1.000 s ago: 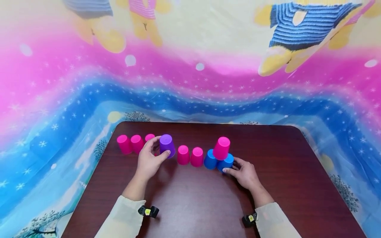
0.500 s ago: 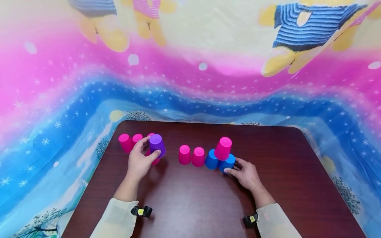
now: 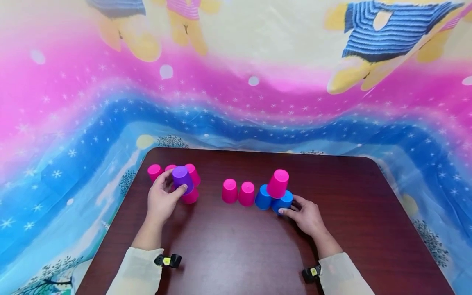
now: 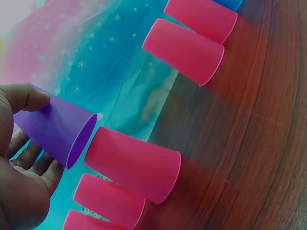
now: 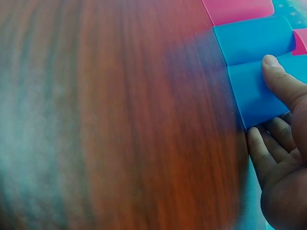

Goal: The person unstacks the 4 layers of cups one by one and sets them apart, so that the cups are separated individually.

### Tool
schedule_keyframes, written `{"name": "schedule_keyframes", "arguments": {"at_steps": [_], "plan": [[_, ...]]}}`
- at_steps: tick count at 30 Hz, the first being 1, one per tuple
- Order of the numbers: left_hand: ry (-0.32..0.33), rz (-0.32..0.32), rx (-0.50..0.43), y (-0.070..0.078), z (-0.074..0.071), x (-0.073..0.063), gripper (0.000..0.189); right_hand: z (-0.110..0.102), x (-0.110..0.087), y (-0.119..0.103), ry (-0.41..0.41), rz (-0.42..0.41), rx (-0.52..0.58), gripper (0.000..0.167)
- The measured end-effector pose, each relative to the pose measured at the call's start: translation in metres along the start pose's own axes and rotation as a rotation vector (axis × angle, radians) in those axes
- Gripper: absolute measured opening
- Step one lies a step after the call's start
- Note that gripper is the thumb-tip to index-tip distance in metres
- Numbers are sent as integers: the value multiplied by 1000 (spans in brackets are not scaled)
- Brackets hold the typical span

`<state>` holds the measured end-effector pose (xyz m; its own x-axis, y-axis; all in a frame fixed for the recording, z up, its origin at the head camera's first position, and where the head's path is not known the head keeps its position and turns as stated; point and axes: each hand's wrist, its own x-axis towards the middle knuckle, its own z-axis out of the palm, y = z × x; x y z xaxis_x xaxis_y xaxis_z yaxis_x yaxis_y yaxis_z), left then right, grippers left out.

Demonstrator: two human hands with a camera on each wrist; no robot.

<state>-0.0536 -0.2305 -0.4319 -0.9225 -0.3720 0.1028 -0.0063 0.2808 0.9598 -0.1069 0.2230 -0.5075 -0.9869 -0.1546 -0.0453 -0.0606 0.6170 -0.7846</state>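
Observation:
My left hand (image 3: 161, 200) holds an upside-down purple cup (image 3: 182, 179) between thumb and fingers, raised over the left group of pink cups. In the left wrist view, the purple cup (image 4: 57, 125) hangs close to the base of a pink cup (image 4: 136, 163). Part of that left group is hidden behind my hand and the purple cup. At the right, my right hand (image 3: 307, 216) grips the nearer blue cup (image 3: 282, 202), thumb in front and fingers round its side. Beside it stands another blue cup (image 3: 263, 198), and a pink cup (image 3: 278, 184) rests across both.
Two pink cups, one left (image 3: 230, 191) and one right (image 3: 246, 194), stand upside down left of the blue pair. Further pink cups (image 3: 154, 172) stand at the far left of the brown table (image 3: 236, 241). A patterned cloth (image 3: 236, 110) hangs behind the table.
My left hand has carried the purple cup leftward, from beside the middle pink cups to over the left pink group. My right hand stays at the blue cup.

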Motion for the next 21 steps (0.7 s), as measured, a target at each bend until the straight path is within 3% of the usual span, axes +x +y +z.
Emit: {"name": "schedule_keyframes", "arguments": {"at_steps": [8, 21], "plan": [[21, -25, 19, -5, -12, 0, 73, 1, 1, 0, 1, 6, 0, 81], [85, -12, -5, -14, -26, 3, 73, 1, 1, -1, -1, 14, 1, 82]]}}
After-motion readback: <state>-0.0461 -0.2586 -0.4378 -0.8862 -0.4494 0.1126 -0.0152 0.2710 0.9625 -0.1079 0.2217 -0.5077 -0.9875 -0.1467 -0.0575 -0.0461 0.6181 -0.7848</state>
